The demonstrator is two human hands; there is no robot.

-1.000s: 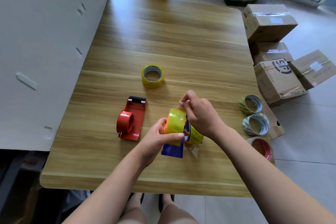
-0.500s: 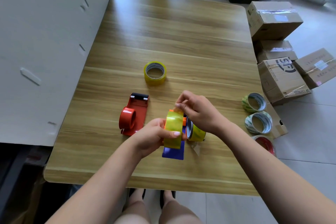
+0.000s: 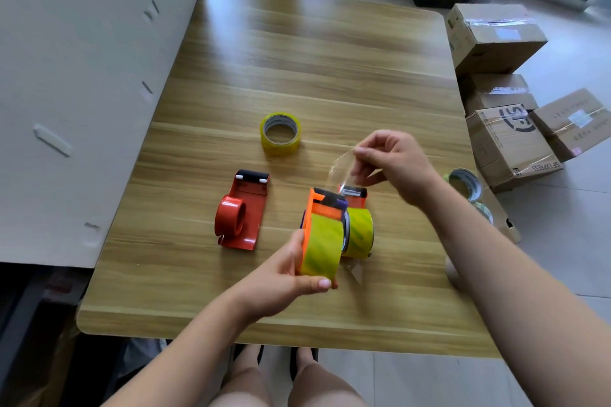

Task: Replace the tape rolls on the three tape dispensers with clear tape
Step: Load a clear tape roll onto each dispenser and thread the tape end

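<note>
The right hand [image 3: 395, 163] pinched the free end of a clear tape strip [image 3: 340, 168] between thumb and fingertips, held up above the table with the strip running down toward the cutter end of the orange dispenser [image 3: 319, 208]. The left hand [image 3: 281, 277] was closed around the loaded tape roll [image 3: 324, 248] on that orange dispenser, thumb across the near lower edge and fingers on the far left side, holding it just above the wooden table [image 3: 297, 59]. The roll looked yellow-green and glossy. Just beside it on the right, touching or nearly so, stood a second roll [image 3: 360, 231] of the same tint, mounted on another dispenser [image 3: 355, 196] whose red-orange front with a dark bar showed behind it; a bit of purple showed between the two, and whether it belonged to a separate dispenser could not be told. To the left, apart from the hands, the red dispenser [image 3: 243, 211] lay flat with its hub bare. Farther back near the table's middle a loose yellowish tape roll [image 3: 280, 134] lay on its side. At the right table edge more tape rolls [image 3: 466, 182] sat partly hidden behind the right forearm, and cardboard boxes [image 3: 502, 142] stood on the floor beyond
</note>
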